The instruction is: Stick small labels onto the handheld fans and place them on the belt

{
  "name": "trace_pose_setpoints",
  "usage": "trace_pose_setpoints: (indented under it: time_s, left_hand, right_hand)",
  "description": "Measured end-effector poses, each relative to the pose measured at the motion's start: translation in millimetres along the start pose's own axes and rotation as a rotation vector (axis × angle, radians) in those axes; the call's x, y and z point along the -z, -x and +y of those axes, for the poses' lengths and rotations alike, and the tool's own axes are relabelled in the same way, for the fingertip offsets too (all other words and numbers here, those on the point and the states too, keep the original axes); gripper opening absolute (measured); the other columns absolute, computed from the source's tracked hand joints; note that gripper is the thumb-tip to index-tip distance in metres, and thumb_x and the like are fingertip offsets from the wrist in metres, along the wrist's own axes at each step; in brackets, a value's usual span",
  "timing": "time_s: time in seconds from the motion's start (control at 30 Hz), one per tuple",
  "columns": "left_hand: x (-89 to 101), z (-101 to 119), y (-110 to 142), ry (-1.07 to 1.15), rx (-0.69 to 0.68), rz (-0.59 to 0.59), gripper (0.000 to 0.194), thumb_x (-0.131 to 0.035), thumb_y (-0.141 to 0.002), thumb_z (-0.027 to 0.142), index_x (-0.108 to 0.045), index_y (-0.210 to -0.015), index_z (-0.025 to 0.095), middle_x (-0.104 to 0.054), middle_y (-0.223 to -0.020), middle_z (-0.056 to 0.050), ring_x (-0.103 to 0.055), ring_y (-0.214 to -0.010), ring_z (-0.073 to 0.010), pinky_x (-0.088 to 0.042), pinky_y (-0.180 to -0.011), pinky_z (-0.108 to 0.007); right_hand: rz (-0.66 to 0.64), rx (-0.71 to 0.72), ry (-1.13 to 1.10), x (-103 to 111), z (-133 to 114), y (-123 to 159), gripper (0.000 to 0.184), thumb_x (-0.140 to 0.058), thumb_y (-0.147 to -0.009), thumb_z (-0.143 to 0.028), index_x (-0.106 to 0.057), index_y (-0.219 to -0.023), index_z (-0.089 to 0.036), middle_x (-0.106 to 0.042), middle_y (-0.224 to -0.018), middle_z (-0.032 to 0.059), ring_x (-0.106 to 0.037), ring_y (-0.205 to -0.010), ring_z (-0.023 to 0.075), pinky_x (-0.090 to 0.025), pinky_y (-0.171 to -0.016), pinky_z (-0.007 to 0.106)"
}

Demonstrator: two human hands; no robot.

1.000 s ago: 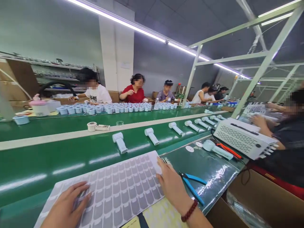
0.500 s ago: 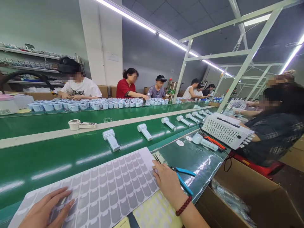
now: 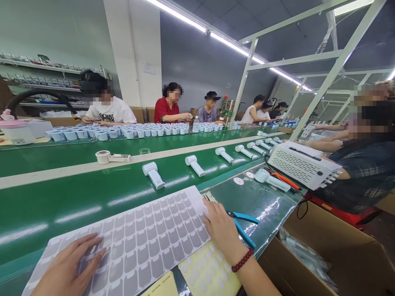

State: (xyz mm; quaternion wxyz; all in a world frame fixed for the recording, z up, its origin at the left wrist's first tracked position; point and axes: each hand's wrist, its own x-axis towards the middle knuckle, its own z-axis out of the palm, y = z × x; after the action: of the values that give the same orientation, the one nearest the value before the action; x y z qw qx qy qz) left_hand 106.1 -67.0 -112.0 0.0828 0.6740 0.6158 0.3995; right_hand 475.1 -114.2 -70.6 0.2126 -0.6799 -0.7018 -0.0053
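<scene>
A white sheet of grey die-cut stickers (image 3: 148, 234) lies slanted in front of me, over the near edge of the green belt. My left hand (image 3: 72, 263) rests over its left part, fingers apart, with a small pale spot visible between thumb and forefinger. At the sheet's right edge lies my right hand (image 3: 224, 228), its fingers stretched out and a beaded bracelet on the wrist. Beside this hand are blue-handled pliers (image 3: 247, 228). A yellow sheet with pale oval stickers (image 3: 206, 267) sits beneath, partly covered by the right forearm.
Light blue handheld fans (image 3: 154, 176) stand in a row on the green belt (image 3: 77, 201). Another fan (image 3: 271, 181) lies near a white vented box (image 3: 305, 164). An open cardboard box (image 3: 333, 246) is at lower right. Co-workers sit across, behind many small cups (image 3: 154, 130).
My view has shifted slightly, so most things appear farther right. Both hands stay on the sticker sheet. Across the belt, the red-shirted person's hands have come up and closer to the body.
</scene>
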Motion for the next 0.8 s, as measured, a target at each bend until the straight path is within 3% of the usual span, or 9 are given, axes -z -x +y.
trace_pose_setpoints:
  time_s: [0.23,0.43,0.5,0.6,0.7,0.8]
  left_hand:
    - [3.1,3.7,1.5,0.011,0.019,-0.037,0.036,-0.052,-0.079,0.062,-0.071,-0.086,0.032,-0.073,-0.107,0.003,-0.065,-0.104,-0.0266,-0.046,-0.103,-0.048]
    - [16.8,26.2,0.3,-0.01,0.049,-0.134,0.032,-0.057,-0.075,0.049,-0.072,-0.089,0.025,-0.074,-0.109,-0.009,-0.066,-0.107,-0.0319,-0.047,-0.103,-0.054]
    - [20.0,39.9,4.1,0.031,0.098,-0.141,0.031,-0.057,-0.072,0.044,-0.071,-0.088,0.022,-0.072,-0.112,-0.013,-0.065,-0.109,-0.0342,-0.044,-0.104,-0.057]
    - [19.4,53.6,8.8,0.058,0.153,-0.148,0.028,-0.053,-0.075,0.034,-0.071,-0.091,0.021,-0.071,-0.116,-0.014,-0.063,-0.113,-0.0308,-0.043,-0.106,-0.052]
    - [18.4,56.6,10.9,0.047,0.2,-0.132,0.026,-0.052,-0.077,0.028,-0.071,-0.093,0.021,-0.069,-0.119,-0.012,-0.062,-0.116,-0.0271,-0.044,-0.106,-0.046]
    - [23.3,59.8,12.1,0.068,0.266,-0.154,0.024,-0.053,-0.077,0.026,-0.071,-0.093,0.021,-0.069,-0.12,-0.012,-0.061,-0.116,-0.0254,-0.045,-0.105,-0.042]
  right_hand:
    - [0.089,-0.03,-0.111,0.7,2.3,2.6,0.049,-0.051,-0.087,-0.007,-0.053,-0.135,-0.02,-0.076,-0.091,0.0043,-0.071,-0.087,0.0244,-0.055,-0.06,0.031]
    - [0.257,-0.006,-0.371,13.2,-18.7,-8.5,0.037,-0.048,-0.094,-0.025,-0.052,-0.13,-0.021,-0.076,-0.093,0.0036,-0.071,-0.084,0.0214,-0.056,-0.074,0.033]
    - [0.196,-0.001,-0.592,16.3,-33.9,-17.9,0.039,-0.053,-0.091,-0.034,-0.053,-0.128,-0.023,-0.076,-0.092,0.0019,-0.071,-0.078,0.0194,-0.056,-0.074,0.031]
    - [-0.027,-0.01,-0.844,8.6,-56.3,-33.6,0.047,-0.06,-0.081,-0.04,-0.056,-0.125,-0.026,-0.074,-0.085,-0.0007,-0.069,-0.069,0.0179,-0.055,-0.067,0.029]
    - [-0.199,-0.045,-0.935,-17.1,-68.9,-45.6,0.051,-0.062,-0.076,-0.041,-0.056,-0.125,-0.025,-0.07,-0.079,-0.0029,-0.06,-0.057,0.0151,-0.051,-0.061,0.028]
    - [-0.364,-0.071,-0.976,-48.8,-68.1,-51.1,0.057,-0.064,-0.074,-0.041,-0.054,-0.126,-0.021,-0.071,-0.078,-0.0021,-0.058,-0.058,0.0156,-0.048,-0.062,0.029]
